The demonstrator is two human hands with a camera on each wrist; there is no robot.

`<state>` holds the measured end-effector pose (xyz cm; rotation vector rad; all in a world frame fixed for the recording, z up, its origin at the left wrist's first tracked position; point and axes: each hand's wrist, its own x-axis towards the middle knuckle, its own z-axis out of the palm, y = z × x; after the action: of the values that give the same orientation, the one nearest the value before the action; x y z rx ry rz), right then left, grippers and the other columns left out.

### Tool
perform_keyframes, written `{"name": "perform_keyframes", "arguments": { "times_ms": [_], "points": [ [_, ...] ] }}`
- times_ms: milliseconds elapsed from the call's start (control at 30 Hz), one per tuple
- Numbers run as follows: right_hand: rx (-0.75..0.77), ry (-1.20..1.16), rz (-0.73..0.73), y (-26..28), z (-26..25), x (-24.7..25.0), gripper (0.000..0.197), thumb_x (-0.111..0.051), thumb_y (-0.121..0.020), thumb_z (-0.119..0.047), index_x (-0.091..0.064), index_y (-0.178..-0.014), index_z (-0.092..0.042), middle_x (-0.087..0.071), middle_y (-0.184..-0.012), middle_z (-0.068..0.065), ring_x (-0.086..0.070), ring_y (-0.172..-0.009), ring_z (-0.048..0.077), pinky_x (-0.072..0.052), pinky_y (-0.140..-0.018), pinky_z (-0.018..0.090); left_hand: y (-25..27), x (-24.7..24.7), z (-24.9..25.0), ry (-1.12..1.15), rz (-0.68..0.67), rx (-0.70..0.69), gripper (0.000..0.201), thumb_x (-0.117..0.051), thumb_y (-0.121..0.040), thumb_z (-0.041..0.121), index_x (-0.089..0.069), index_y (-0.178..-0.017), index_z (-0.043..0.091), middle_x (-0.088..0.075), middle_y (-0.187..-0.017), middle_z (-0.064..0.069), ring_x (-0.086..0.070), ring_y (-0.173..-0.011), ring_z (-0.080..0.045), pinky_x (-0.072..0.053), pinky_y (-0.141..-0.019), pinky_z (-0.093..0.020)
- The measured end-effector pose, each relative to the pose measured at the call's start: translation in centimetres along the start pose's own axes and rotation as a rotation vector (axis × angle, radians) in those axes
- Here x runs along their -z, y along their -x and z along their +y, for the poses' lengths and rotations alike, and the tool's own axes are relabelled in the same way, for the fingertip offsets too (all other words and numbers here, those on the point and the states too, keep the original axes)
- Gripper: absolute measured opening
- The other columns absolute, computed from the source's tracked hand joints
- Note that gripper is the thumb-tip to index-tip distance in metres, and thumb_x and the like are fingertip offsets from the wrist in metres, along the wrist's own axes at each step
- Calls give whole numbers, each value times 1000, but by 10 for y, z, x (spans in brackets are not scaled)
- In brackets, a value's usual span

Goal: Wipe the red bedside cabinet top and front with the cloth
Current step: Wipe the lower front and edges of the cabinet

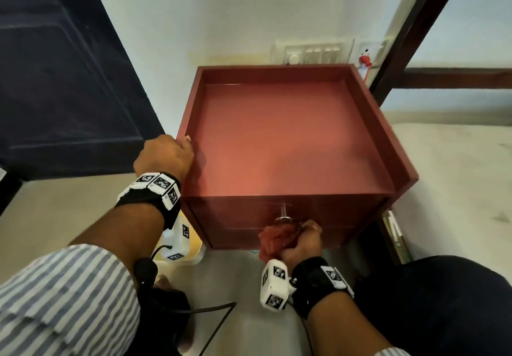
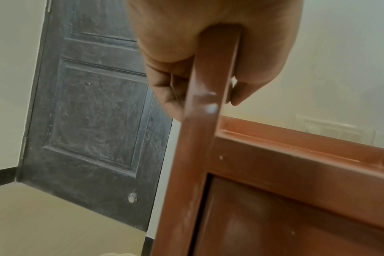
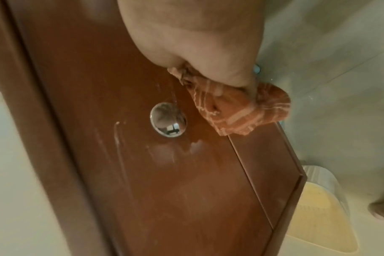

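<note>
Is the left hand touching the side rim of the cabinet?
Touching. The left wrist view shows the left hand wrapped over the cabinet rim, fingers on one side and thumb on the other.

We see red bedside cabinet (image 1: 288,139): upright by wall, raised rim, glossy top | cloth (image 1: 275,240): red, white-striped, bunched against drawer front beside knob.
</note>
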<state>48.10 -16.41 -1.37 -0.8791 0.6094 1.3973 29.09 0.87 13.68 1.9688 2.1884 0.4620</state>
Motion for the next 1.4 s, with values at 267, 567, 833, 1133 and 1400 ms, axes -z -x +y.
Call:
{"name": "perform_keyframes", "arguments": {
  "times_ms": [267,567,833,1133,1400],
  "points": [
    [241,45,54,14,17,-20,69,-36,-74,-93,-45,-60,-26,-51,-75,8,-48,-56,22,-40,-62,32,3,-1,-2,-2,19,-38,56,-42,-101,52,-70,-108,5,-69,-107,-22,-67,-99,-45,-44,-73,-41],
    [674,367,162,-17,35,-2,21,-65,-86,-34,-65,-106,-28,-73,-107,14,-73,-90,34,-59,-82,60,0,-2,-5,28,10,-32,56,-42,-101,52,-71,-110,5,-70,-108,-21,-66,-100,-44,-51,-82,-45],
    [556,271,176,0,42,-11,61,-69,-81,-36,-52,-138,-22,-69,-123,19,-71,-99,42,-59,-79,59,-3,-4,-6,17,9,-37,56,-41,-101,53,-71,-109,7,-70,-106,-18,-67,-97,-41,-51,-80,-43],
    [201,111,-138,25,43,-23,75,-36,-97,-69,-74,-95,-4,-77,-92,19,-76,-71,27,-64,-66,42,-4,-4,-6,6,15,-62,52,-41,-103,50,-69,-108,7,-70,-106,-17,-67,-98,-40,-46,-76,-40],
    [50,-111,-222,12,53,-27,89,-42,-69,-85,-69,-127,-23,-66,-132,18,-54,-127,48,-41,-102,67,-5,-6,-5,-10,16,-67,51,-41,-103,50,-69,-109,8,-71,-107,-15,-68,-99,-38,-47,-78,-40]
  ]
}}
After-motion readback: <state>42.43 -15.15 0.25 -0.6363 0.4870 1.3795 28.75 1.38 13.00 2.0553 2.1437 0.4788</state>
